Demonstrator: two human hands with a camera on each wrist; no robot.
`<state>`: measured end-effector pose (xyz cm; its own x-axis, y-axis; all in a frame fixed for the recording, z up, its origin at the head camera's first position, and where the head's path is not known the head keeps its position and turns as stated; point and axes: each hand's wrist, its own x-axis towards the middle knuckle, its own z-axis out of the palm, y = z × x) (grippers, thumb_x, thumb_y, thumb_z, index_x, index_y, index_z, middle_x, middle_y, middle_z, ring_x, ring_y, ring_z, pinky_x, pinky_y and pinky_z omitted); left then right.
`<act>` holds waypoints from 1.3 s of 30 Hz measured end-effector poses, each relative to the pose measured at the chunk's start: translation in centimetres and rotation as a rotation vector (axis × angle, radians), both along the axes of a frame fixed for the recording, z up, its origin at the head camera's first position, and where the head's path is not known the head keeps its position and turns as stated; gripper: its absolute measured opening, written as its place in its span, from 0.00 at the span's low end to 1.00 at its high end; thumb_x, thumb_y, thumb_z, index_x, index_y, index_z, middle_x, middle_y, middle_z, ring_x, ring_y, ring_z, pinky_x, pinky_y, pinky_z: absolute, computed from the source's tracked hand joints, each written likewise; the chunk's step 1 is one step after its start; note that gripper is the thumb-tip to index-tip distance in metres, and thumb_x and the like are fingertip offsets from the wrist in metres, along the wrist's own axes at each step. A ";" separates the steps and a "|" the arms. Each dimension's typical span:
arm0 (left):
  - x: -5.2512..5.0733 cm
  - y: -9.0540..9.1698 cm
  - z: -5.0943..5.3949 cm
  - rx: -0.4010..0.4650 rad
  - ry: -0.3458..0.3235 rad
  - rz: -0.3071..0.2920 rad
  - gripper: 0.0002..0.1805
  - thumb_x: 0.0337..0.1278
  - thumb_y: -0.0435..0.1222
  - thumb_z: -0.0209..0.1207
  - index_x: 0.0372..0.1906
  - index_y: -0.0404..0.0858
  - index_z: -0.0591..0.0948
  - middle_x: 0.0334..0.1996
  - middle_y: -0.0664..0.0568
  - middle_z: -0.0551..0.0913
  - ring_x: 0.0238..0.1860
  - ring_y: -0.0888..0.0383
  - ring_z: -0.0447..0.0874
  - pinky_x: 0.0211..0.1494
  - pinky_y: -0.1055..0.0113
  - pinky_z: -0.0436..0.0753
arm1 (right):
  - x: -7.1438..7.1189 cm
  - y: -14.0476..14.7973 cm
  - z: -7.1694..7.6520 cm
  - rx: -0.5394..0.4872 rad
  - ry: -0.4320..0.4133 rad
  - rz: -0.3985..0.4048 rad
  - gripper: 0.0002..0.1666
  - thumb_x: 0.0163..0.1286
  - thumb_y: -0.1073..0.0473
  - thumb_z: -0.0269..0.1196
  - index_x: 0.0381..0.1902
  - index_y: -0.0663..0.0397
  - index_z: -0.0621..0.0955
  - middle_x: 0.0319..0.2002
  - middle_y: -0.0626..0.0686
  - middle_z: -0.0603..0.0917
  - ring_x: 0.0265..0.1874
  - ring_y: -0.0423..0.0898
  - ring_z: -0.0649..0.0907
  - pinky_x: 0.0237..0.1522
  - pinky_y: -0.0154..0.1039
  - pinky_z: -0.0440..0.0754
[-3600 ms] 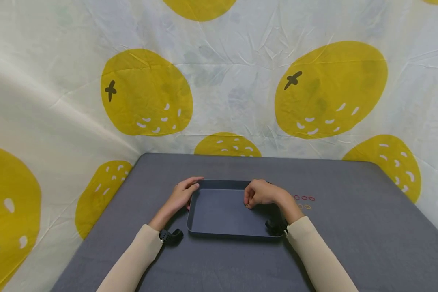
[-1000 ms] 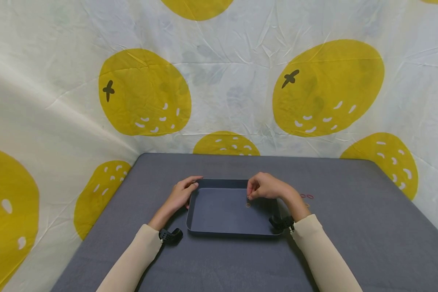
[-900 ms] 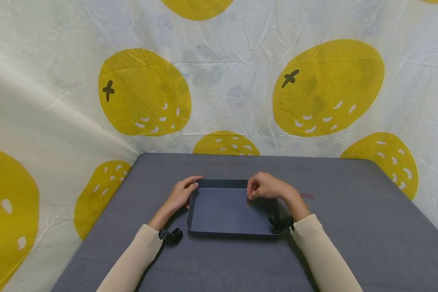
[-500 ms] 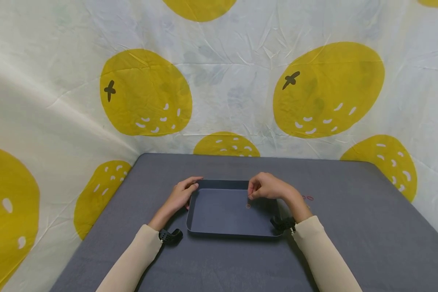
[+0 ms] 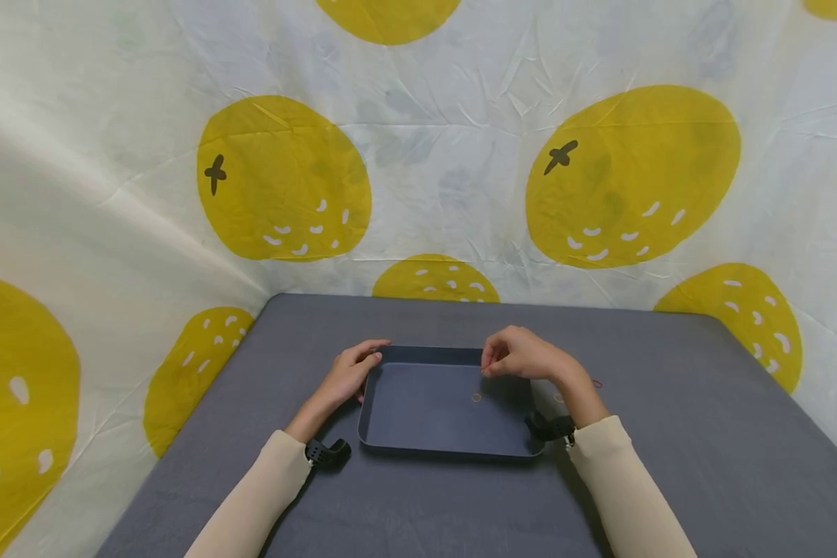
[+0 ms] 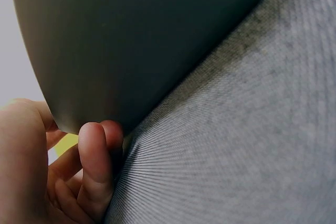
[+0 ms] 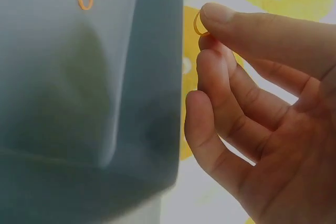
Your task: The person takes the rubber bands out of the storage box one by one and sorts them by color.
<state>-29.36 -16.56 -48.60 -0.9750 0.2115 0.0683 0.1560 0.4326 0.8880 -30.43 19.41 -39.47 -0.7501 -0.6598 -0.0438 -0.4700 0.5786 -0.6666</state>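
Observation:
A shallow dark grey tray (image 5: 418, 411) lies on the table. My left hand (image 5: 347, 373) grips its far left corner, thumb over the rim and fingers bent against the outer wall (image 6: 131, 40). Above the tray's right part hovers my right hand (image 5: 523, 356). It pinches a small yellow-orange rubber band (image 7: 196, 24) between thumb and forefinger, while the other fingers are loosely bent. On the tray floor, apart from the hand, lies an orange rubber band (image 7: 85, 9), small in the head view. Right of the tray, a red rubber band (image 5: 597, 384) shows beside my right forearm.
A pale orange rubber band (image 5: 559, 397) lies on the grey table (image 5: 704, 434) close to the tray's right side, partly behind my forearm. A white cloth (image 5: 446, 194) printed with yellow fruit hangs behind the table.
My right hand has risen from the tray floor and shifted right, uncovering the orange rubber band lying there. Its forearm now covers more of the bands on the table. My left hand stays put.

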 end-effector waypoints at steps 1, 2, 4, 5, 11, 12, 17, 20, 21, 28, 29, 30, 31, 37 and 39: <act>0.0 0.0 0.0 0.001 -0.001 0.000 0.20 0.81 0.44 0.51 0.71 0.54 0.78 0.14 0.51 0.71 0.08 0.54 0.70 0.15 0.55 0.80 | 0.1 0.1 0.2 -0.001 -0.003 -0.007 0.02 0.67 0.64 0.71 0.33 0.55 0.88 0.33 0.50 0.90 0.32 0.47 0.85 0.36 0.40 0.80; 0.0 0.0 0.0 0.004 -0.003 -0.001 0.20 0.81 0.44 0.51 0.71 0.54 0.78 0.14 0.51 0.71 0.08 0.54 0.70 0.15 0.55 0.80 | 0.1 0.3 0.3 -0.001 -0.003 -0.015 0.02 0.67 0.63 0.71 0.33 0.55 0.88 0.33 0.51 0.90 0.33 0.48 0.85 0.36 0.40 0.80; -0.1 0.0 -0.1 0.009 -0.006 0.000 0.21 0.81 0.44 0.51 0.71 0.54 0.78 0.14 0.51 0.70 0.08 0.54 0.70 0.15 0.55 0.80 | 0.2 0.7 0.6 -0.001 -0.002 -0.032 0.03 0.67 0.63 0.70 0.33 0.55 0.88 0.33 0.52 0.90 0.33 0.50 0.85 0.36 0.41 0.80; -0.1 0.0 -0.1 0.013 -0.007 0.001 0.21 0.81 0.44 0.51 0.71 0.54 0.78 0.14 0.51 0.70 0.07 0.54 0.70 0.15 0.55 0.80 | 0.2 0.9 0.7 -0.002 -0.002 -0.040 0.02 0.67 0.63 0.70 0.33 0.55 0.88 0.33 0.53 0.90 0.33 0.52 0.85 0.36 0.41 0.81; -0.1 -0.1 0.0 0.014 -0.006 0.002 0.20 0.80 0.44 0.52 0.71 0.54 0.78 0.14 0.51 0.70 0.07 0.54 0.70 0.15 0.56 0.80 | 0.4 2.7 1.3 -0.001 0.008 -0.073 0.03 0.68 0.63 0.70 0.34 0.56 0.87 0.34 0.57 0.89 0.36 0.57 0.86 0.38 0.41 0.82; -0.1 -0.1 -0.1 0.012 -0.004 0.003 0.20 0.80 0.44 0.52 0.70 0.54 0.78 0.13 0.51 0.70 0.07 0.54 0.71 0.15 0.56 0.80 | 0.5 3.0 1.4 -0.001 0.008 -0.078 0.03 0.69 0.62 0.70 0.34 0.55 0.87 0.35 0.57 0.89 0.36 0.56 0.86 0.38 0.41 0.82; -0.1 -0.1 -0.1 0.009 -0.001 0.004 0.20 0.80 0.44 0.52 0.69 0.56 0.79 0.13 0.52 0.69 0.07 0.55 0.71 0.15 0.56 0.81 | 1.0 4.7 2.0 0.003 0.010 -0.105 0.03 0.69 0.62 0.70 0.35 0.55 0.87 0.35 0.57 0.89 0.35 0.51 0.86 0.39 0.41 0.83; -0.2 -0.1 -0.2 0.015 -0.003 0.002 0.20 0.80 0.44 0.51 0.70 0.55 0.78 0.14 0.51 0.70 0.07 0.55 0.71 0.15 0.56 0.81 | 1.4 5.7 2.4 0.002 0.018 -0.117 0.03 0.68 0.62 0.70 0.34 0.56 0.87 0.34 0.54 0.89 0.33 0.47 0.85 0.38 0.40 0.83; -0.2 -0.1 -0.2 0.016 -0.003 0.001 0.20 0.80 0.44 0.52 0.70 0.54 0.78 0.14 0.52 0.70 0.07 0.55 0.71 0.15 0.56 0.81 | 1.5 6.0 2.5 0.001 0.020 -0.119 0.03 0.69 0.62 0.70 0.34 0.56 0.86 0.33 0.53 0.88 0.32 0.46 0.85 0.38 0.40 0.83; -0.1 -0.2 -0.1 0.000 -0.007 0.003 0.20 0.81 0.45 0.51 0.71 0.55 0.78 0.14 0.51 0.70 0.07 0.54 0.71 0.15 0.55 0.81 | 1.9 8.5 2.3 -0.001 0.003 -0.155 0.04 0.68 0.63 0.70 0.36 0.60 0.86 0.31 0.51 0.87 0.28 0.43 0.82 0.32 0.38 0.82; -0.1 -0.2 -0.2 -0.003 -0.008 0.003 0.20 0.81 0.46 0.51 0.70 0.55 0.78 0.15 0.50 0.71 0.07 0.54 0.71 0.15 0.55 0.81 | 1.9 8.9 2.1 -0.002 -0.002 -0.161 0.05 0.68 0.63 0.70 0.36 0.60 0.86 0.31 0.52 0.87 0.27 0.43 0.82 0.31 0.38 0.82; -0.1 -0.2 -0.2 -0.003 -0.008 0.002 0.20 0.81 0.46 0.51 0.71 0.55 0.78 0.15 0.50 0.71 0.07 0.54 0.71 0.15 0.54 0.81 | 1.9 9.3 2.0 -0.002 -0.006 -0.168 0.05 0.68 0.63 0.70 0.36 0.61 0.86 0.31 0.53 0.87 0.26 0.42 0.81 0.30 0.38 0.81; -0.1 -0.2 -0.2 -0.002 -0.007 0.001 0.20 0.81 0.45 0.51 0.71 0.55 0.78 0.15 0.50 0.71 0.08 0.54 0.71 0.15 0.54 0.81 | 1.9 9.7 1.8 -0.002 -0.007 -0.170 0.05 0.68 0.64 0.70 0.36 0.61 0.86 0.32 0.54 0.87 0.26 0.41 0.81 0.29 0.37 0.81; -0.2 -0.1 -0.1 0.001 -0.005 0.009 0.21 0.80 0.45 0.51 0.70 0.53 0.78 0.16 0.49 0.71 0.08 0.54 0.72 0.15 0.55 0.81 | 2.0 12.3 0.9 -0.027 -0.030 -0.183 0.06 0.69 0.64 0.69 0.37 0.64 0.85 0.33 0.57 0.87 0.25 0.38 0.78 0.29 0.36 0.79; -0.2 -0.1 -0.2 0.003 -0.007 0.013 0.21 0.80 0.45 0.52 0.70 0.53 0.78 0.16 0.50 0.71 0.08 0.53 0.72 0.15 0.56 0.80 | 1.9 13.4 0.5 -0.025 -0.042 -0.200 0.06 0.70 0.64 0.68 0.38 0.64 0.85 0.33 0.57 0.86 0.26 0.39 0.79 0.31 0.36 0.79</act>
<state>-29.54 -16.65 -48.76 -0.9781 0.1989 0.0615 0.1438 0.4321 0.8903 -28.53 32.81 -38.92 -0.8641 -0.4992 -0.0639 -0.3186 0.6409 -0.6984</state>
